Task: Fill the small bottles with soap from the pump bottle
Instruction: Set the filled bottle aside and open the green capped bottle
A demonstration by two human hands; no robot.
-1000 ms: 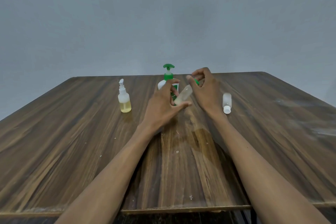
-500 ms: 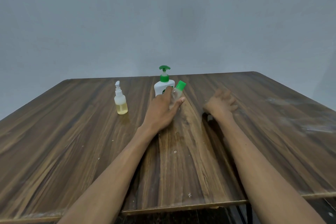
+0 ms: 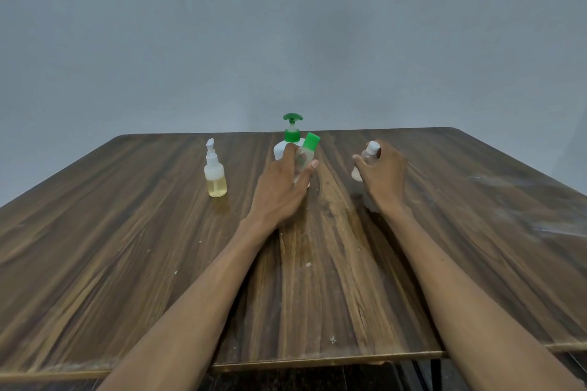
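Two small bottles are held up over the table (image 3: 127,247), one in each of the hands. Just in front of the pump bottle (image 3: 281,149), the white one with the green pump head, the left hand (image 3: 279,187) grips the clear bottle with the green cap (image 3: 306,152); thumb and fingers curl round its body and the cap tilts away to the right, overlapping the pump bottle's right side. To the right of the pump bottle, well apart from it, the right hand (image 3: 386,174) wraps its fingers round the clear bottle with the white cap (image 3: 370,155), cap uppermost, its lower end showing below the thumb. To the left of the pump bottle a small spray bottle (image 3: 215,176) stands upright on the table, with yellowish liquid in its lower part. Both forearms reach in from the table's near edge.
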